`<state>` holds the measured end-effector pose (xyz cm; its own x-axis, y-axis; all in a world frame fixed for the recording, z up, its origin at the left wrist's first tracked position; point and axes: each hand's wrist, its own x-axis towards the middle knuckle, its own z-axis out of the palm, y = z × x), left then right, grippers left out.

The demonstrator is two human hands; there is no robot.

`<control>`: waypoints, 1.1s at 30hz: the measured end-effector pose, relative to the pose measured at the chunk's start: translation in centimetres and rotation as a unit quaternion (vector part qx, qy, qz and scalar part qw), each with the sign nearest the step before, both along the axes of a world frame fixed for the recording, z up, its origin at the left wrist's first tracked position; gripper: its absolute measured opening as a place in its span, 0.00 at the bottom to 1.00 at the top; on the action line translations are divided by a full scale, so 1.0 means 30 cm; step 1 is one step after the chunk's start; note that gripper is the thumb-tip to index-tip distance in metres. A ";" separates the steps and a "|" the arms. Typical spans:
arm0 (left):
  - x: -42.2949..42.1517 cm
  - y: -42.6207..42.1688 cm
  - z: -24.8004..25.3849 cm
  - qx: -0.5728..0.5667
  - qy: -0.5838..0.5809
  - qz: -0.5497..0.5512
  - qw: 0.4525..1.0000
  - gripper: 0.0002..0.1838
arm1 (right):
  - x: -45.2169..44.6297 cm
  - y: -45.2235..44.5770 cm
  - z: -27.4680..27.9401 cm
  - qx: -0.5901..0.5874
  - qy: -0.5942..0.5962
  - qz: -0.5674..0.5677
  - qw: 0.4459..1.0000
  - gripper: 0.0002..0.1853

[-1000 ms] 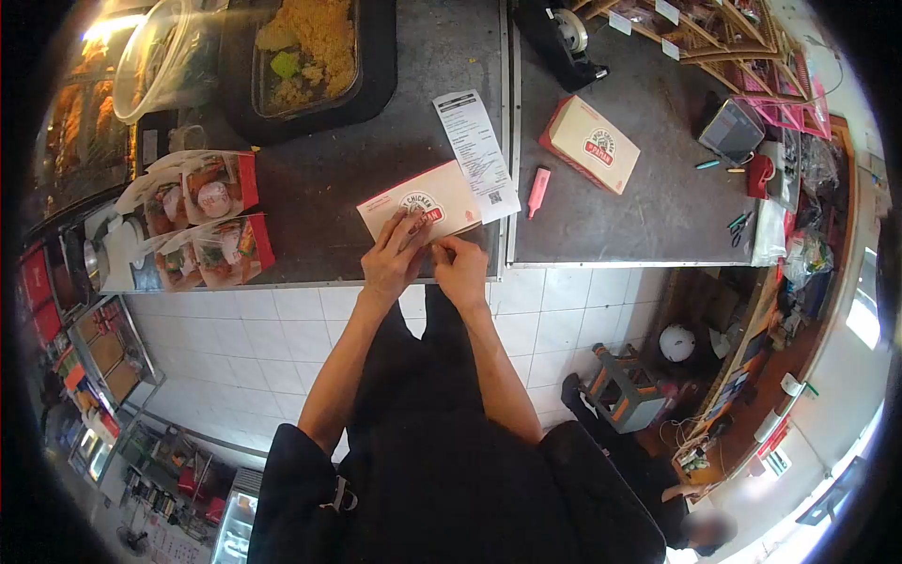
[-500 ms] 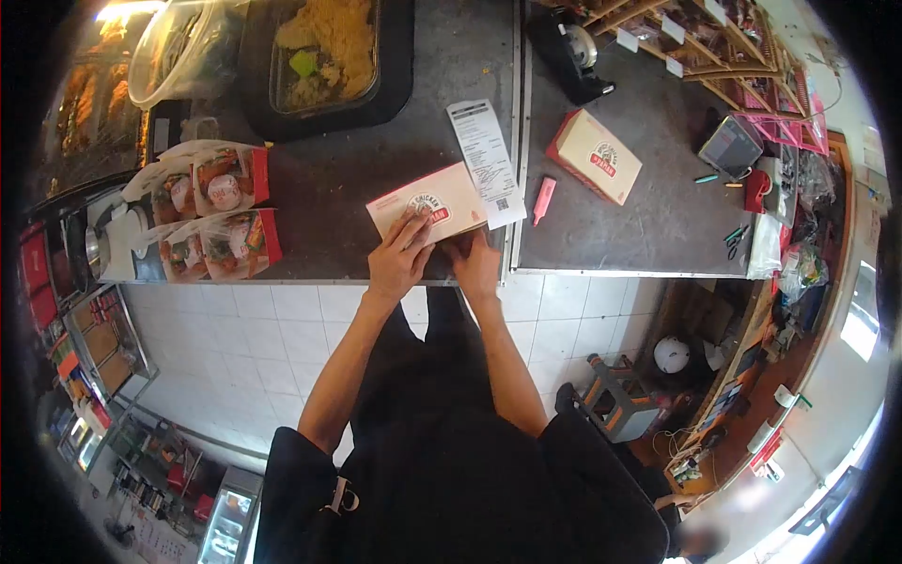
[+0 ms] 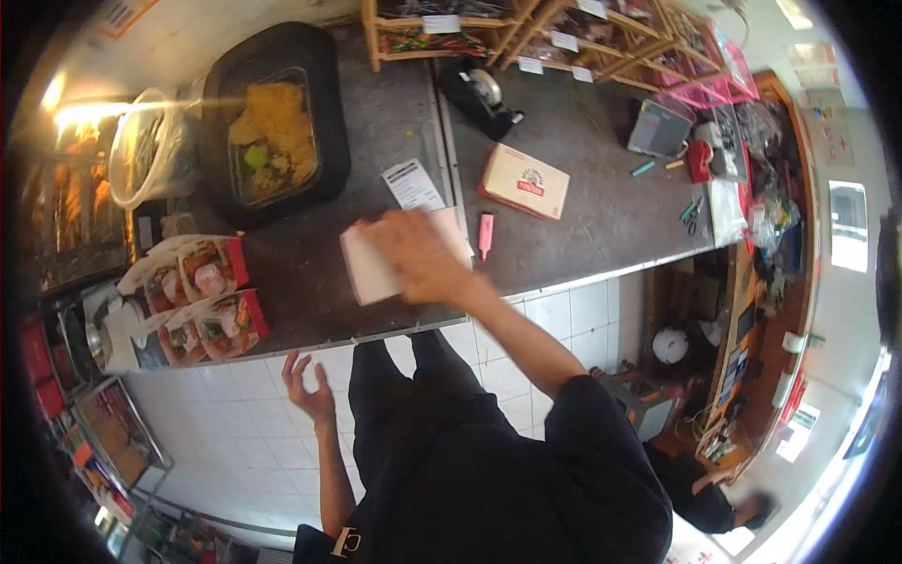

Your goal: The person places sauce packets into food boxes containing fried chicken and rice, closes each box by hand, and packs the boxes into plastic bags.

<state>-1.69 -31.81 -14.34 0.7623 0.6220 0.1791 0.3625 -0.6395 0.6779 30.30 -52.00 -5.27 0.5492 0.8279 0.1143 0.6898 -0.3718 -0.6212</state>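
Note:
My right hand (image 3: 418, 256) reaches across the top of a white cardboard box (image 3: 376, 279) near the counter's front edge. Its fingers are smeared by motion and spread over the box, hiding much of its top. Under the box's far side lies the printed receipt (image 3: 413, 184), partly covered. My left hand (image 3: 308, 387) hangs off the counter, over the floor, fingers apart and holding nothing. A pink highlighter (image 3: 486, 235) rests just right of the box. Farther right sits a second closed box (image 3: 528, 182) with a red logo.
Filled carrier bags (image 3: 197, 296) stand at the counter's left. Behind them is a black-rimmed tray of fried food (image 3: 272, 141). A tape dispenser (image 3: 484, 99), wooden racks (image 3: 564, 42), a tablet (image 3: 660, 128) and scissors (image 3: 693, 221) are at the right. Another person (image 3: 700, 489) is at lower right.
My left hand has let go of the box and dropped away to the left. The box has shifted right over the receipt under my right hand. The camera view has turned.

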 end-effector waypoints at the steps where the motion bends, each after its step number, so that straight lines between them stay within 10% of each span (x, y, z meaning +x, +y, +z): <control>1: -0.086 0.035 -0.004 0.023 0.046 0.035 0.998 0.14 | 0.046 -0.065 0.053 0.007 -0.037 -0.041 0.998 0.42; 10: -0.381 0.231 -0.110 -0.186 -0.008 0.344 0.920 0.14 | 0.500 -0.495 -0.189 -0.291 -0.159 -0.340 0.880 0.39; 13: -0.339 0.382 -0.120 -0.178 -0.021 0.375 0.910 0.17 | 0.203 -0.158 -0.126 -0.129 -0.130 -0.331 0.926 0.38; 17: -0.236 0.649 -0.219 -0.125 -0.058 0.377 0.916 0.17 | -0.337 0.569 -0.138 -0.046 0.389 -0.127 0.911 0.32; 21: -0.157 0.754 -0.231 -0.170 -0.008 0.381 0.909 0.21 | -0.585 0.949 -0.512 0.001 0.277 -0.060 0.959 0.29; 33: 0.077 0.242 -0.218 -0.376 0.061 0.079 0.921 0.17 | -0.402 0.101 -0.569 -0.051 0.342 -0.260 0.902 0.21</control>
